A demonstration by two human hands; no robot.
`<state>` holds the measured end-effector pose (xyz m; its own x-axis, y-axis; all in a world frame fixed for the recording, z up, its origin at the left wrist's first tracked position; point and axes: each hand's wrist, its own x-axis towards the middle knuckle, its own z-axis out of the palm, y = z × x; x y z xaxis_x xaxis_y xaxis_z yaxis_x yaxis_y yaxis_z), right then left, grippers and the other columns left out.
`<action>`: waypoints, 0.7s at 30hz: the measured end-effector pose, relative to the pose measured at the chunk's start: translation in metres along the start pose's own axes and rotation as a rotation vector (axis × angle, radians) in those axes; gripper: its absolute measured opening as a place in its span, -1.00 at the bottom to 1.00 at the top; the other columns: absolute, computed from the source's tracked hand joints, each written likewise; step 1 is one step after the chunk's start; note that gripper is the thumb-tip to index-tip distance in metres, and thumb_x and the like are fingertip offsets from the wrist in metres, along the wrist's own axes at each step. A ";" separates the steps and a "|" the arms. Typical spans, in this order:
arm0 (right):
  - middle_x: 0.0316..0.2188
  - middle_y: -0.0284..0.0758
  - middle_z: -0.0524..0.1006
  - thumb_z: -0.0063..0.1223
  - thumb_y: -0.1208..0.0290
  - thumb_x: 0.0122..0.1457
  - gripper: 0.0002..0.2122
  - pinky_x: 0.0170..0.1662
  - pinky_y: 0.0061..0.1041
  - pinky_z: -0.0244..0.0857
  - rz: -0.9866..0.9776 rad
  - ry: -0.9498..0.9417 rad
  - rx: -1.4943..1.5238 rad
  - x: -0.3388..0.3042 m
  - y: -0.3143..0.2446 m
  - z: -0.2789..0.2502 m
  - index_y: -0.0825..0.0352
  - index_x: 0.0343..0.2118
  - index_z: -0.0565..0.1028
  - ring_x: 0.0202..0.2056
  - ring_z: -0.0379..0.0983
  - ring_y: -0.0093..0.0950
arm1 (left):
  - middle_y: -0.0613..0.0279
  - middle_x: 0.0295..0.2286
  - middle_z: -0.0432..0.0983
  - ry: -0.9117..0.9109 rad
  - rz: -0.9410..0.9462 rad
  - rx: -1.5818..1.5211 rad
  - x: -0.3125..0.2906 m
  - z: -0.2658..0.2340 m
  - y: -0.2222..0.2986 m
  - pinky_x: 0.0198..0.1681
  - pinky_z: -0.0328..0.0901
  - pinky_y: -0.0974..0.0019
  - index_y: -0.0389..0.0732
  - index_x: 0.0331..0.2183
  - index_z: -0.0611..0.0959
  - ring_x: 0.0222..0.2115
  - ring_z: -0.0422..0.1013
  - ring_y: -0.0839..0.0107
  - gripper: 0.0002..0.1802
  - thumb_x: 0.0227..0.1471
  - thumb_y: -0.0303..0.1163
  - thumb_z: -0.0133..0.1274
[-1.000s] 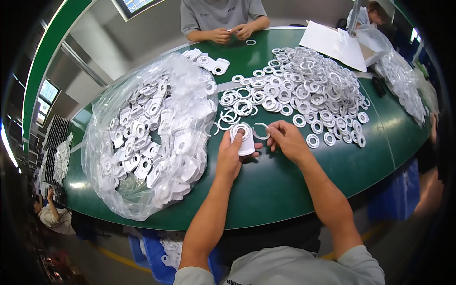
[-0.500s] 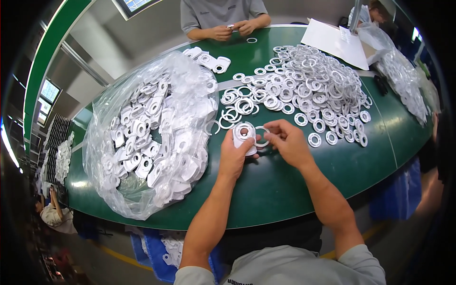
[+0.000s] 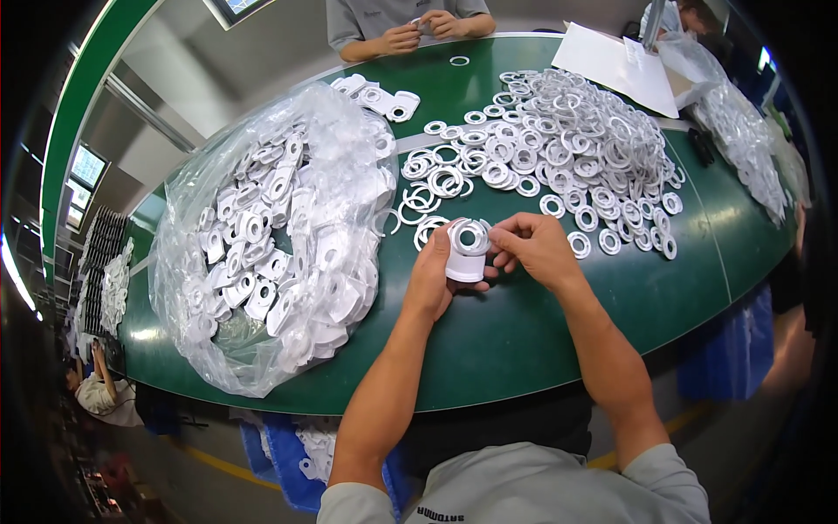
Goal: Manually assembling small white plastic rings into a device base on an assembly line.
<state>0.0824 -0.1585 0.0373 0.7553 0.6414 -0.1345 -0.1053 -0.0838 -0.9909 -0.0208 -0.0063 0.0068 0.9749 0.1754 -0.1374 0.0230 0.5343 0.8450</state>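
Note:
My left hand (image 3: 428, 279) is closed around a white plastic part (image 3: 464, 267), which has a round hole at its upper end and a flared foot pointing toward me. A white ring (image 3: 471, 222) lies over the round end, around the hole. With thumb and fingers, my right hand (image 3: 534, 251) pinches the ring's right edge; whether the ring is fully seated cannot be seen. Just beyond my hands lies a heap of white rings (image 3: 559, 148). To the left, a clear plastic bag (image 3: 188, 288) holds a pile of similar white parts (image 3: 253, 227).
Across the green table (image 3: 524, 349) a co-worker's hands (image 3: 423, 31) hold a small piece, near a lone ring (image 3: 459, 61). White sheets (image 3: 602, 65) and another clear bag (image 3: 742, 131) lie at the far right. Blue bins (image 3: 292, 467) stand below the near edge.
My right hand has brought the ring from beside the white part onto its round end. My left hand has tilted the part so its foot faces me.

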 end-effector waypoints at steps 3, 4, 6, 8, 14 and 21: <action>-0.56 -0.28 0.56 0.14 0.40 0.12 -0.79 -0.60 -0.68 0.30 0.017 0.011 -0.078 0.001 0.000 0.001 0.51 -0.37 0.53 -0.60 0.47 -0.60 | -0.01 -0.24 0.50 0.014 -0.002 0.019 0.000 -0.001 -0.001 -0.50 0.47 0.27 -0.21 0.04 0.32 -0.39 0.53 0.20 -0.32 0.19 0.18 -0.36; -0.56 -0.28 0.56 0.14 0.40 0.12 -0.79 -0.60 -0.68 0.30 0.019 0.011 -0.077 0.002 0.000 0.001 0.51 -0.37 0.53 -0.60 0.47 -0.60 | -0.01 -0.24 0.50 0.004 -0.004 0.022 0.000 -0.001 -0.001 -0.50 0.47 0.27 -0.21 0.05 0.31 -0.39 0.53 0.20 -0.31 0.19 0.18 -0.36; -0.56 -0.29 0.56 0.14 0.37 0.12 -0.77 -0.61 -0.68 0.29 0.026 0.022 -0.094 0.002 0.002 0.001 0.50 -0.37 0.53 -0.61 0.46 -0.62 | -0.01 -0.23 0.49 -0.005 -0.006 0.024 0.000 -0.002 -0.002 -0.50 0.47 0.27 -0.21 0.06 0.31 -0.39 0.53 0.20 -0.31 0.19 0.19 -0.36; -0.57 -0.29 0.56 0.14 0.37 0.12 -0.77 -0.62 -0.68 0.29 0.033 0.031 -0.109 0.003 0.002 0.001 0.50 -0.39 0.53 -0.62 0.45 -0.62 | 0.00 -0.24 0.49 -0.034 -0.013 -0.005 0.001 -0.002 -0.002 -0.52 0.48 0.31 -0.20 0.11 0.23 -0.42 0.54 0.25 -0.30 0.18 0.17 -0.30; -0.61 -0.30 0.54 0.14 0.32 0.12 -0.75 -0.62 -0.67 0.28 0.075 0.051 -0.170 0.002 0.001 0.007 0.47 -0.44 0.49 -0.65 0.44 -0.62 | -0.01 -0.23 0.49 -0.007 -0.002 0.053 -0.001 -0.001 -0.002 -0.51 0.48 0.30 -0.23 0.06 0.29 -0.39 0.54 0.20 -0.30 0.18 0.18 -0.35; -0.63 -0.31 0.53 0.19 0.26 0.06 -0.71 -0.63 -0.61 0.25 0.010 0.091 -0.373 0.002 0.005 0.009 0.45 -0.47 0.47 -0.68 0.41 -0.61 | -0.01 -0.23 0.49 -0.026 -0.012 0.033 -0.001 -0.002 -0.001 -0.50 0.48 0.30 -0.22 0.06 0.28 -0.38 0.54 0.19 -0.36 0.21 0.12 -0.33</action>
<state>0.0780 -0.1510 0.0320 0.8115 0.5703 -0.1274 0.1169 -0.3720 -0.9208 -0.0227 -0.0056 0.0052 0.9800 0.1471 -0.1341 0.0414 0.5084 0.8602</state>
